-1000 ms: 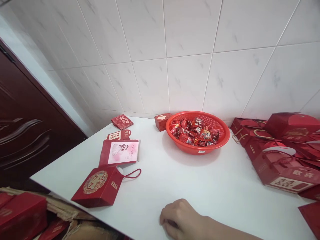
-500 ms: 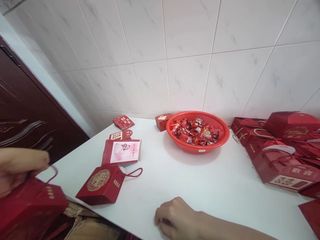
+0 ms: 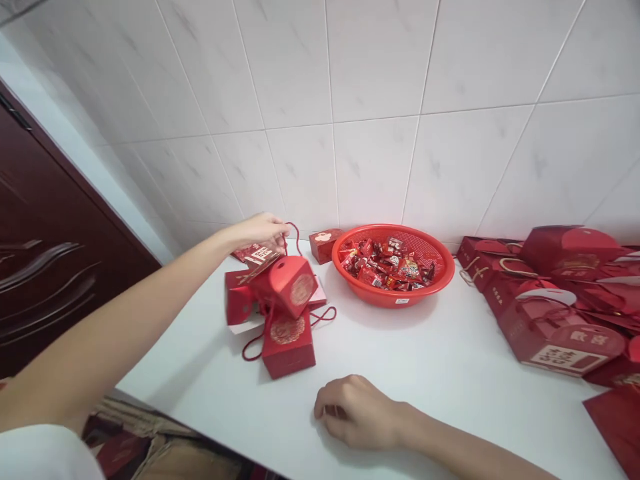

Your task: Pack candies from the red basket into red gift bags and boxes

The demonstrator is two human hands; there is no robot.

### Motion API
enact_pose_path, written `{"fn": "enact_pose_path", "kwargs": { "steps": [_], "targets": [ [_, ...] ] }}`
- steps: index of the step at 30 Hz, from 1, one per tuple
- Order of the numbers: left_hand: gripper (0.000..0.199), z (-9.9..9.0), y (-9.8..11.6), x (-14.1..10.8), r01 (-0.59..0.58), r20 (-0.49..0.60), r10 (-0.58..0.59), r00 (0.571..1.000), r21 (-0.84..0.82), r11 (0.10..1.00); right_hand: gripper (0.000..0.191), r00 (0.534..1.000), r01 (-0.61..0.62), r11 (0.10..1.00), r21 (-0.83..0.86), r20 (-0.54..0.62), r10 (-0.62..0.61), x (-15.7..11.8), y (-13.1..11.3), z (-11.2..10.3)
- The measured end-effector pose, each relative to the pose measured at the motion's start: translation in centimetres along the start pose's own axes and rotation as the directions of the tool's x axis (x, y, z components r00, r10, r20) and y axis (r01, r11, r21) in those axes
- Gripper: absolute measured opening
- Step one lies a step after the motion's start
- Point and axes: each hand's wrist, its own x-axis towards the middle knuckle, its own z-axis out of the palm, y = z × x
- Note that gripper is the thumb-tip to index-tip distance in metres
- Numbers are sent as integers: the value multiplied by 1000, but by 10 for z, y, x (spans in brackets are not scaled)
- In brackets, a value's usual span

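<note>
My left hand [image 3: 267, 230] reaches over the far left part of the table, its fingers closed on a red cord. A red gift box [image 3: 285, 283] lies tilted below that hand, among other boxes. Under it stands another red box [image 3: 290, 353] with a round gold emblem and a cord loop at its side. A red box [image 3: 239, 303] at the left of the cluster is partly covered, so I cannot tell how it lies. My right hand [image 3: 355, 410] rests on the white table nearer to me, fingers curled in with nothing visible in them.
A red plastic basket [image 3: 400, 299] of wrapped candies stands near the tiled wall. A small red box [image 3: 324, 247] sits beside it. Many red gift boxes [image 3: 560, 333] are piled at the right. Below the table's left edge is an open cardboard carton [image 3: 185, 460].
My left hand has moved from the lower left to the far left of the table, bringing a red box onto the others. The emblem box has shifted right. My right hand stays nearly still.
</note>
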Motion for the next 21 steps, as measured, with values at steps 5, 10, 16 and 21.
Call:
{"fn": "enact_pose_path", "kwargs": {
  "steps": [5,10,16,21],
  "targets": [
    [22,21,2,14,-105,12,107,994,-112,988,26,972,-85,991,105,-212,106,6,4,-23],
    [23,32,8,3,-203,28,205,978,-75,976,41,929,-106,987,123,-341,142,26,16,-38],
    [21,25,27,-15,-232,89,216,972,248,941,28,886,-145,981,131,-425,187,42,22,-48],
    [24,28,49,-40,-358,41,368,929,351,865,8,749,-137,984,110,-639,175,49,9,-72]
  ]
}}
